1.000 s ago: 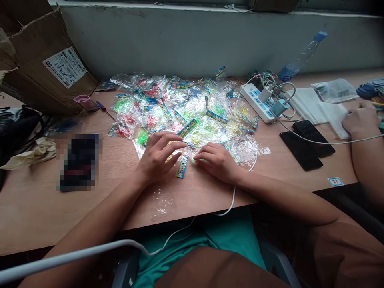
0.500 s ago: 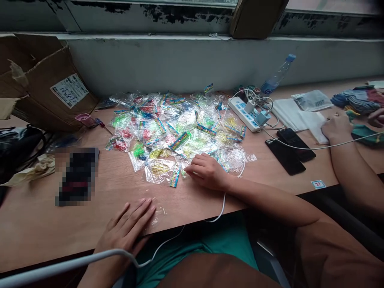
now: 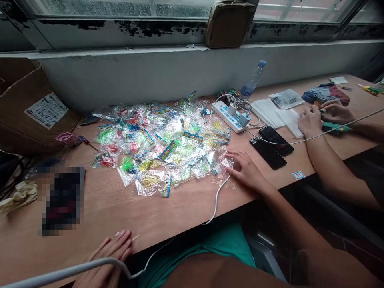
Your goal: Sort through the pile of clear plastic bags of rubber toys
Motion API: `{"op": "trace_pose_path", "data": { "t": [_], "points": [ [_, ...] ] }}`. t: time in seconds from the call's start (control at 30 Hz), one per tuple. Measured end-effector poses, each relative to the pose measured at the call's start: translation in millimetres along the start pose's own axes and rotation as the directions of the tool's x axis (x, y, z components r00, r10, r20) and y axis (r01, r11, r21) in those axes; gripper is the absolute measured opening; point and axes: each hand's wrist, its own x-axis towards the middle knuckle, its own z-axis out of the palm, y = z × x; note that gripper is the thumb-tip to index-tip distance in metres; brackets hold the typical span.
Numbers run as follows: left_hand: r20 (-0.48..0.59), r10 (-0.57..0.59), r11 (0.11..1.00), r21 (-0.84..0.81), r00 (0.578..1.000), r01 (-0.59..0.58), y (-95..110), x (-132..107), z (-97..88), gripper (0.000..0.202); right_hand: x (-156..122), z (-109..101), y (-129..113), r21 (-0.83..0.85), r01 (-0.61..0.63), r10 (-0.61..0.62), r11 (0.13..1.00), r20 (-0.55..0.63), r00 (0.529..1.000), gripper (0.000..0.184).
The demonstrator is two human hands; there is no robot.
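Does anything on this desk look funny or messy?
Yes. The clear plastic packets lie in a loose, jumbled heap across the desk, as if they were spilled. Also, the window frame above the desk has black patches where its paint looks peeled away.

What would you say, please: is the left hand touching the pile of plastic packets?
No, the left hand lies at the front edge of the table, apart from the pile of plastic packets.
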Motion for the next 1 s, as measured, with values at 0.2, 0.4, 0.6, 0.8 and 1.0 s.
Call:
{"op": "trace_pose_path", "data": {
  "t": [0.2, 0.4, 0.6, 0.8, 1.0],
  "points": [
    [0.023, 0.066, 0.990, 0.124, 0.998, -0.068, -9.4, 60.9, 30.0, 0.051, -11.5, 10.5, 6.8, 0.147, -0.114, 0.146, 0.982, -0.227, 0.963, 0.034],
    [-0.050, -0.045, 0.990, 0.134, 0.998, 0.051, 9.7, 108.3, 46.8, 0.028, -10.1, 14.5, 7.0, 0.443, -0.199, 0.375, 0.874, -0.357, 0.856, 0.029],
    [-0.110, -0.139, 0.981, 0.118, 0.984, 0.152, 14.4, 121.9, 44.6, 0.017, -10.5, 11.8, 10.8, 0.479, -0.177, 0.453, 0.860, -0.556, 0.697, 0.031],
    [-0.187, -0.199, 0.974, 0.071, 0.962, 0.215, 13.9, 121.7, 38.8, 0.015, -9.9, 9.0, 14.2, 0.404, -0.198, 0.435, 0.893, -0.660, 0.613, 0.029],
    [-0.274, -0.250, 0.966, -0.006, 0.929, 0.258, 14.6, 120.2, 35.9, 0.020, -8.0, 7.4, 17.1, 0.520, -0.145, 0.523, 0.842, -0.717, 0.461, 0.041]
  ]
}}
